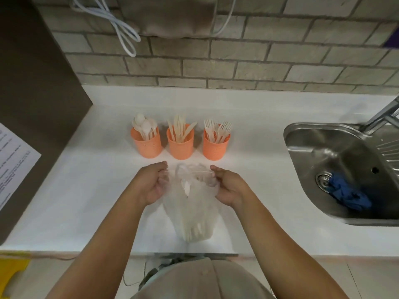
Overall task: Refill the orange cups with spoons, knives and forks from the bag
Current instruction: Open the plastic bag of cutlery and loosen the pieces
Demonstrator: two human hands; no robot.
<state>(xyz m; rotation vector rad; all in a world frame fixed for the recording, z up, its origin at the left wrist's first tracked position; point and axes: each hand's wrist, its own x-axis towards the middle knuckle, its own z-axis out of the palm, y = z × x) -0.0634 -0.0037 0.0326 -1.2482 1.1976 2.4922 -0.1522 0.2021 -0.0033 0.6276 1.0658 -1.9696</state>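
Three orange cups stand in a row on the white counter (86, 190): the left cup (146, 145) holds spoons, the middle cup (180, 147) holds knives, the right cup (216, 148) holds forks. In front of them lies a translucent plastic bag (192, 214) with pale cutlery inside. My left hand (152, 184) grips the bag's mouth on its left side. My right hand (226, 186) grips the mouth on the right side. The bag's opening is spread between both hands.
A steel sink (336, 169) with a blue cloth (349, 193) near its drain sits at the right. A dark panel (36, 104) with a paper sheet (13, 162) stands at the left. A brick wall runs behind the counter.
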